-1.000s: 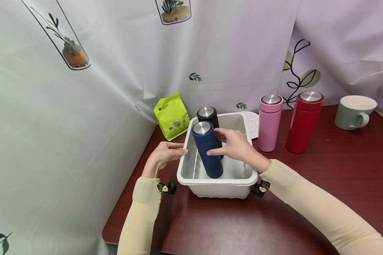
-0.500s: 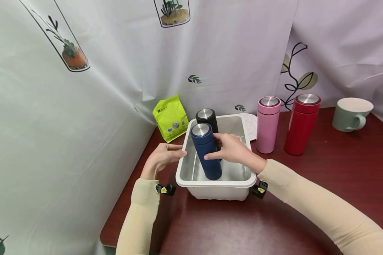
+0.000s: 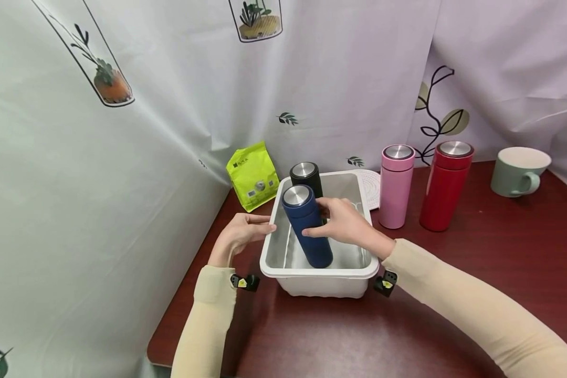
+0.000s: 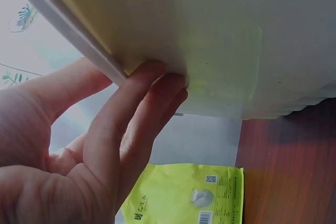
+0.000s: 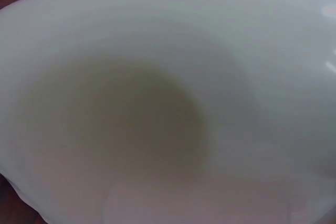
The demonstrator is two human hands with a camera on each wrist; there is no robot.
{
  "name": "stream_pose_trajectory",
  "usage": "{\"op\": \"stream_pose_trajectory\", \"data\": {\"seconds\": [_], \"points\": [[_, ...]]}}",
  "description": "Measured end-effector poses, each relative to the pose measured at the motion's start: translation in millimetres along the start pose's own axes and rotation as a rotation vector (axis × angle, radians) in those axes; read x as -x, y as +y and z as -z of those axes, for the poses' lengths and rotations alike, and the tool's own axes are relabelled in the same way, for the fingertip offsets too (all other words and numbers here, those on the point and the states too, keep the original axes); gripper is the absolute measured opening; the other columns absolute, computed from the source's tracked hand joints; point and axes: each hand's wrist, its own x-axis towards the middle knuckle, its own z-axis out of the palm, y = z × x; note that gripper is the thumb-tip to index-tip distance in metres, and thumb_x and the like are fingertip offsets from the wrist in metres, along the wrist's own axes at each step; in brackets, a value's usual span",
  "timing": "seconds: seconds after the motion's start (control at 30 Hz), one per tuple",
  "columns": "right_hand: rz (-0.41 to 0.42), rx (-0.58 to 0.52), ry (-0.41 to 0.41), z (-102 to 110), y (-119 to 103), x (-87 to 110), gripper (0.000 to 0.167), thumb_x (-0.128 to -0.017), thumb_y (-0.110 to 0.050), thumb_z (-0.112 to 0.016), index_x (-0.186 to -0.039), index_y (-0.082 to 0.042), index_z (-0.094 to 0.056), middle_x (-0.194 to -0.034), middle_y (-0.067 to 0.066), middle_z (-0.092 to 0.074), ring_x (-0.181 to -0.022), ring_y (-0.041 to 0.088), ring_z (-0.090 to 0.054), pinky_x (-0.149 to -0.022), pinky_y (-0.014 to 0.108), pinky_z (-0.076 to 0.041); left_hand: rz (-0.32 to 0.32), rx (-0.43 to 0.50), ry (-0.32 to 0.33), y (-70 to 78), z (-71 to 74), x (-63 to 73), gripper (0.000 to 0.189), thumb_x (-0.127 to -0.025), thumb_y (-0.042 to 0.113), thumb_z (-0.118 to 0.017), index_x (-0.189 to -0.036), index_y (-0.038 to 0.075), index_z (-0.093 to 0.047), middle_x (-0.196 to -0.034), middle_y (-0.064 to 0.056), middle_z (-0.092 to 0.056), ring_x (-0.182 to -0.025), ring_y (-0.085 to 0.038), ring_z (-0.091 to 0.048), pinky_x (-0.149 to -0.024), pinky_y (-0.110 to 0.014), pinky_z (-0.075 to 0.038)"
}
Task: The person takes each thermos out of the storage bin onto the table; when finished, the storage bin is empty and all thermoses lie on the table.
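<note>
A blue thermos (image 3: 307,231) with a silver lid top leans inside the white plastic bin (image 3: 318,272), its top tipped to the left. My right hand (image 3: 342,221) grips its upper side, thumb in front and fingers behind. A black thermos (image 3: 306,176) stands just behind it, partly hidden by the blue one. My left hand (image 3: 243,231) pinches the bin's left rim; in the left wrist view its fingers (image 4: 113,124) press the outer wall while the thumb goes behind the rim. The bin's blurred wall (image 5: 252,93) fills the right wrist view.
Right of the bin stand a pink thermos (image 3: 397,189) and a red thermos (image 3: 446,189), with a green mug (image 3: 517,176) farther right. A yellow-green pouch (image 3: 252,176) sits behind left. A white patterned mat (image 3: 370,186) shows behind the bin. Curtains hang at the back and left.
The blue thermos's base has shifted slightly to the right, so it leans a little more. Both hands keep their holds, and the whole head view has drifted slightly.
</note>
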Motion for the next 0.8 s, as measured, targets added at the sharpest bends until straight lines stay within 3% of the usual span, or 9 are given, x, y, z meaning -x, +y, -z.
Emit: {"op": "stream_pose_trajectory", "data": {"seconds": [0.17, 0.33, 0.6, 0.8], "points": [[-0.005, -0.034, 0.041, 0.8, -0.6, 2.3, 0.066, -0.071, -0.036, -0.087, -0.124, -0.004, -0.064, -0.107, 0.009, -0.073, -0.096, 0.023, -0.071, -0.087, 0.043, -0.059, -0.005, 0.006, -0.002, -0.8, 0.8, 0.5, 0.05, -0.087, 0.006, -0.073, -0.132, -0.008, -0.056, -0.122, -0.027, -0.064, -0.105, -0.031, -0.068, -0.095, -0.044, -0.054], [-0.007, -0.042, 0.089, 3.8, -2.2, 4.6, 0.062, -0.071, -0.037, -0.087, -0.121, -0.006, -0.066, -0.104, 0.008, -0.074, -0.094, 0.022, -0.071, -0.086, 0.045, -0.059, -0.007, 0.021, -0.001, -0.7, 0.5, 0.4, 0.05, -0.087, 0.005, -0.073, -0.132, -0.008, -0.056, -0.122, -0.027, -0.064, -0.101, -0.027, -0.07, -0.096, -0.046, -0.053], [0.019, -0.025, 0.21, 9.0, -5.6, 10.0, 0.052, -0.071, -0.036, -0.087, -0.114, -0.013, -0.068, -0.101, 0.003, -0.075, -0.094, 0.019, -0.071, -0.083, 0.04, -0.058, -0.021, 0.046, -0.011, -1.9, 0.9, 0.8, 0.048, -0.087, 0.003, -0.071, -0.131, -0.009, -0.056, -0.123, -0.028, -0.063, -0.113, -0.038, -0.063, -0.092, -0.042, -0.055], [0.019, -0.04, 0.25, 16.7, -9.2, 12.0, 0.052, -0.073, -0.032, -0.086, -0.116, -0.011, -0.066, -0.102, 0.006, -0.074, -0.096, 0.022, -0.071, -0.083, 0.043, -0.058, -0.02, 0.051, -0.012, -1.9, 2.0, 1.0, 0.048, -0.087, 0.003, -0.072, -0.131, -0.009, -0.056, -0.123, -0.028, -0.063, -0.114, -0.04, -0.062, -0.092, -0.042, -0.056]]}}
